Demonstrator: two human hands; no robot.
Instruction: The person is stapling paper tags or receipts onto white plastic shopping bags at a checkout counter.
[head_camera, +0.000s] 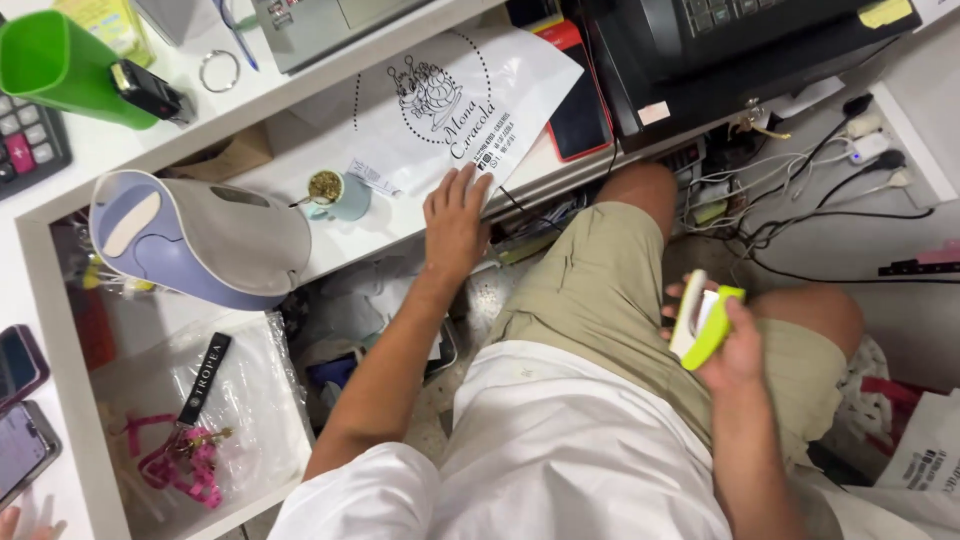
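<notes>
Shelf: we see a small pale-blue cup (340, 194) beside a lilac-and-grey plastic jug (200, 240).
Counter: a green plastic cup (55, 62).

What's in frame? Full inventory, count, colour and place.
paper bag: 1, white with black print, on the shelf under left hand
stapler: 1, lime green and white, in right hand
cup: 1, pale blue, shelf left of bag
jug: 1, grey and lilac, lying on the shelf's left end
green cup: 1, top left counter
phones: 2, dark, left edge
cables: several, white and black, upper right
left hand: flat on the bag's edge
right hand: gripping the stapler over the lap
</notes>
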